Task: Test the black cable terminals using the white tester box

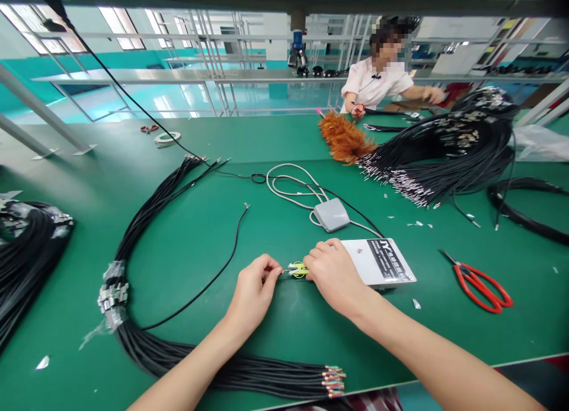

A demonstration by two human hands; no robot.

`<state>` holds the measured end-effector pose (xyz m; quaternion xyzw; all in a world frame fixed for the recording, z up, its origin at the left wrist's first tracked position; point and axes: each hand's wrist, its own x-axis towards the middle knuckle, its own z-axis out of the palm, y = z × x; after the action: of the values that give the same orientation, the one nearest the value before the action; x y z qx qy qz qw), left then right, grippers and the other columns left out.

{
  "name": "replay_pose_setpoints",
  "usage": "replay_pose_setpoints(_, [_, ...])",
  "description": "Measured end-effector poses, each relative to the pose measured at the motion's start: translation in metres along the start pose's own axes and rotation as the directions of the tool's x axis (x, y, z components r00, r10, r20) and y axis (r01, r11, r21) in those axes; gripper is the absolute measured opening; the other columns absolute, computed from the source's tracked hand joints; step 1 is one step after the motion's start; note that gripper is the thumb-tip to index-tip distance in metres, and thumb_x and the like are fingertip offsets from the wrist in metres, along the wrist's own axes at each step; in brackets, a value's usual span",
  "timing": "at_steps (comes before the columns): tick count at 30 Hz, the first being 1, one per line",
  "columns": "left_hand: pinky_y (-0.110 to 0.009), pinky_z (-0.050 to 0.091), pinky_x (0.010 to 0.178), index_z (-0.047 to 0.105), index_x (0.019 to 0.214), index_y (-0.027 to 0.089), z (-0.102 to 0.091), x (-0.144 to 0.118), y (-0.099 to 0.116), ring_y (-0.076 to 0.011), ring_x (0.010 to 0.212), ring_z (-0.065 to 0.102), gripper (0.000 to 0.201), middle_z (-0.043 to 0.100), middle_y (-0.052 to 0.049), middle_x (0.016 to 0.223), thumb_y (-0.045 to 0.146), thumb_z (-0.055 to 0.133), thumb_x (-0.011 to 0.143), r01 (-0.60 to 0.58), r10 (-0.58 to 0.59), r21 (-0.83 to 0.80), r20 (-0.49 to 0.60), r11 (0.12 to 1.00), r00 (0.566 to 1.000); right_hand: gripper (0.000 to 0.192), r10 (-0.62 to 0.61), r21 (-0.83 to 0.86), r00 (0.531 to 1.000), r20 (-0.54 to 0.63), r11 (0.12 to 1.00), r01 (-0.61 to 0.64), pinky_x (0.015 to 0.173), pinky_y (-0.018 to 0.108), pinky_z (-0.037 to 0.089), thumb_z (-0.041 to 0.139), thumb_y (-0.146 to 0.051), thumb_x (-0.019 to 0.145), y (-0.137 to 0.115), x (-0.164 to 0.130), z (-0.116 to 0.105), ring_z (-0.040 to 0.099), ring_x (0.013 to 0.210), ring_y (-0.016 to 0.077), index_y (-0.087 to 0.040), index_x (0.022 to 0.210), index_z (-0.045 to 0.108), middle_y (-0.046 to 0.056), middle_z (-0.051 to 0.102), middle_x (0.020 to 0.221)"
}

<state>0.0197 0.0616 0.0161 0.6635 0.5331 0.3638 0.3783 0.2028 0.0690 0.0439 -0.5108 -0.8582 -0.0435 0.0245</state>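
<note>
My left hand point(253, 286) is closed in a pinch on a thin wire point(285, 271) whose end reaches the jaws of a small yellow-green clip point(299, 269). The rest of that wire is hidden by the fingers. My right hand point(335, 275) closes over the back of the clip and lies against the left end of a white box point(373, 263) with a dark printed label. Below and left, a curved bundle of black cables point(128, 233) passes under my left forearm, its stripped coloured ends point(334, 381) near the table edge. One single black cable point(217, 272) bends away from the bundle.
Red-handled scissors point(484, 286) lie at the right. A grey pedal-like block point(332, 214) with a coiled cord sits behind the box. Farther back are a large black cable pile point(444, 144), a brown feather duster point(342, 138) and a co-worker point(377, 79). More cables point(31, 251) lie left.
</note>
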Motion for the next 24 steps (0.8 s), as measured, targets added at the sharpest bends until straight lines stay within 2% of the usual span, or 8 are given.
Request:
replay_pose_setpoints(8, [-0.027,0.041,0.062,0.056,0.072,0.020,0.010,0.006,-0.007,-0.0173,0.062,0.054,0.019,0.060,-0.001,0.068,0.028,0.048,0.087,0.007,-0.008,0.020,0.023,1.000,1.000,0.015,-0.002,0.003,1.000,0.005,1.000,0.002,0.075,0.034,0.027,0.067,-0.012,0.083,0.000,0.002,-0.003,0.055,0.078,0.0185,-0.018,0.070,0.064,0.002,0.068,0.072])
replay_pose_setpoints(18, [-0.025,0.040,0.056,0.056,0.070,0.020,0.014,0.009,-0.007,-0.0159,0.057,0.053,0.018,0.058,0.001,0.063,0.028,0.050,0.085,0.017,-0.018,0.007,0.030,1.000,0.999,0.009,0.011,0.017,0.999,-0.041,1.000,-0.010,0.078,0.037,0.028,0.069,-0.013,0.083,-0.003,0.000,-0.002,0.057,0.083,0.0217,-0.018,0.076,0.064,0.003,0.068,0.077])
replay_pose_setpoints(21, [-0.026,0.040,0.056,0.056,0.069,0.020,0.014,0.009,-0.007,-0.0162,0.058,0.053,0.019,0.059,0.001,0.064,0.029,0.050,0.085,0.022,-0.022,0.013,0.029,1.000,0.999,0.006,0.008,0.040,0.998,-0.061,0.999,-0.006,0.083,0.039,0.029,0.070,-0.021,0.084,-0.001,-0.006,-0.005,0.059,0.091,0.0229,-0.018,0.085,0.065,0.005,0.071,0.089])
replay_pose_setpoints(24, [-0.026,0.041,0.057,0.056,0.070,0.020,0.013,0.009,-0.007,-0.0168,0.058,0.054,0.019,0.060,0.000,0.065,0.029,0.049,0.085,0.029,-0.029,0.012,0.033,1.000,0.999,0.016,0.053,0.146,0.975,-0.214,0.989,-0.021,0.092,0.039,0.031,0.064,-0.024,0.090,0.010,-0.031,-0.009,0.058,0.106,0.0226,-0.020,0.105,0.062,0.004,0.071,0.112])
